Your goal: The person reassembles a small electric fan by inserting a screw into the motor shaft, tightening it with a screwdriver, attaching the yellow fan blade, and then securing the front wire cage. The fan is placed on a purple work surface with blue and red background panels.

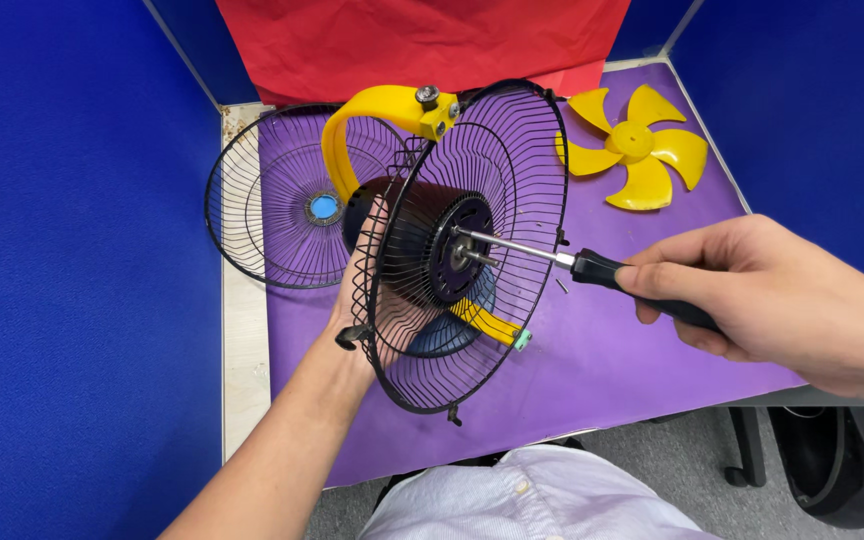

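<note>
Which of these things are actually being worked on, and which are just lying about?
In use:
left hand holding the black fan motor with its black wire rear guard
right hand holding the black-handled screwdriver, tip at the motor face

Lying about:
yellow plastic fan blade
round black wire front grille
small loose screw on the purple mat

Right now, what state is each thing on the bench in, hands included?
Left hand: gripping the motor housing from behind.
Right hand: closed on the screwdriver handle.
Screwdriver: tip at the motor's front face.
Rear grille: mounted on the motor, held tilted above the mat.
Motor housing: blade off, shaft bare.
Front grille: detached, lying on the mat.
Yellow fan blade: removed, lying flat.
Yellow stand: attached to the motor.
</note>
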